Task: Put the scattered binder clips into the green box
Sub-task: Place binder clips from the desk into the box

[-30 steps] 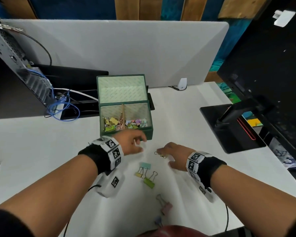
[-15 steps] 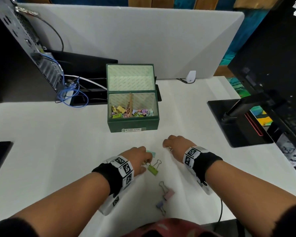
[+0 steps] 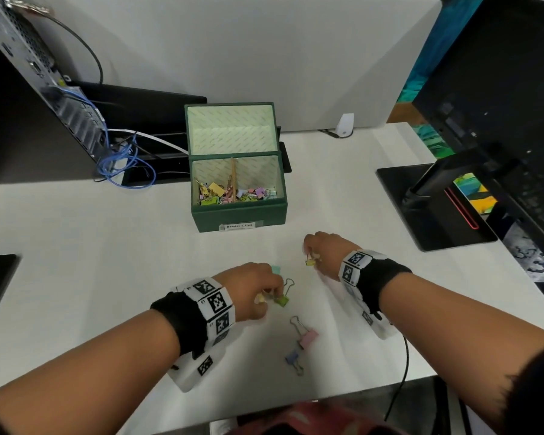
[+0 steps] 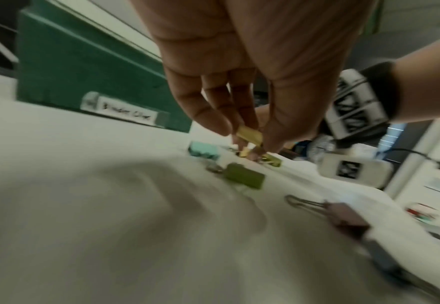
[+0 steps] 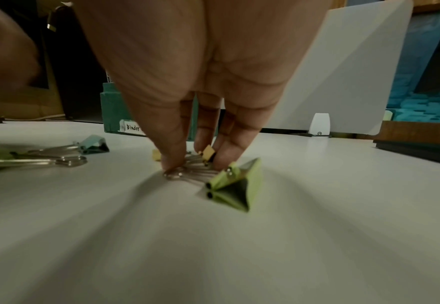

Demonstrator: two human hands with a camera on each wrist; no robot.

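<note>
The green box (image 3: 239, 211) stands open at mid-table with several coloured binder clips inside. My left hand (image 3: 266, 295) is low over the table and pinches a small yellow clip (image 4: 250, 134) in its fingertips. Right beside it lie a green clip (image 3: 281, 300) and a teal clip (image 3: 276, 270). My right hand (image 3: 311, 257) pinches the wire handles of a small light-green clip (image 5: 237, 185) on the table, with another small yellow clip (image 5: 208, 153) between its fingers. A pink clip (image 3: 308, 337) and a blue clip (image 3: 292, 357) lie nearer to me.
A monitor stand base (image 3: 434, 208) sits at the right under a dark screen. An open computer case with blue cables (image 3: 120, 164) is at the back left. A grey divider panel (image 3: 264, 58) closes off the back of the white table (image 3: 91, 262).
My left hand has come back from the box's front edge toward me, down to the clips, and has pinched a yellow one. The right hand has stayed on its small clip.
</note>
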